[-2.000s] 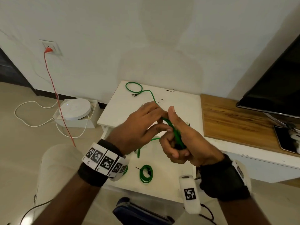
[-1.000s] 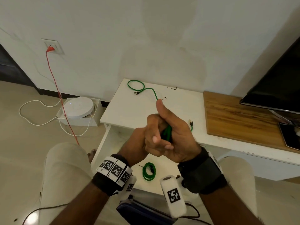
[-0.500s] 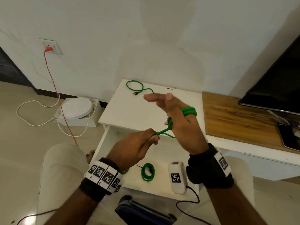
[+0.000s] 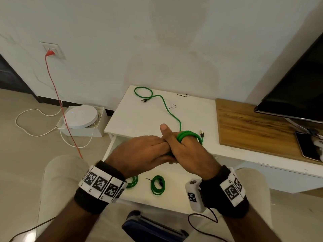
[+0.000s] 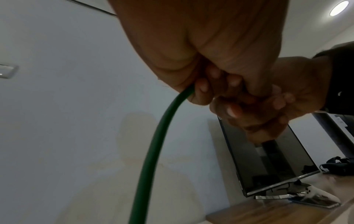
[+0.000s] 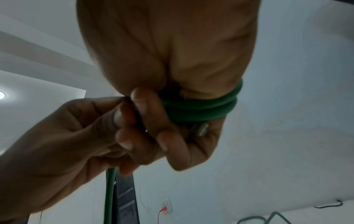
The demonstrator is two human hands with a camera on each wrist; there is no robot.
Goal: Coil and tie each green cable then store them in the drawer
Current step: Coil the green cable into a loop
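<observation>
Green cable (image 4: 189, 135) wound in loops round the right hand (image 4: 188, 152), its free length running away across the white table (image 4: 139, 119) to a curled far end. Right hand's fingers curl over the loops; left hand (image 4: 139, 154) grips the strand. Two coiled cables (image 4: 157, 185) lie in the drawer (image 4: 174, 198) below.

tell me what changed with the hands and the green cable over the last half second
The left hand, gripping the green cable, moved right and up against the right hand, closing the gap. The loops stayed wound round the right hand's fingers; the coiled cable in the drawer stayed put.
</observation>
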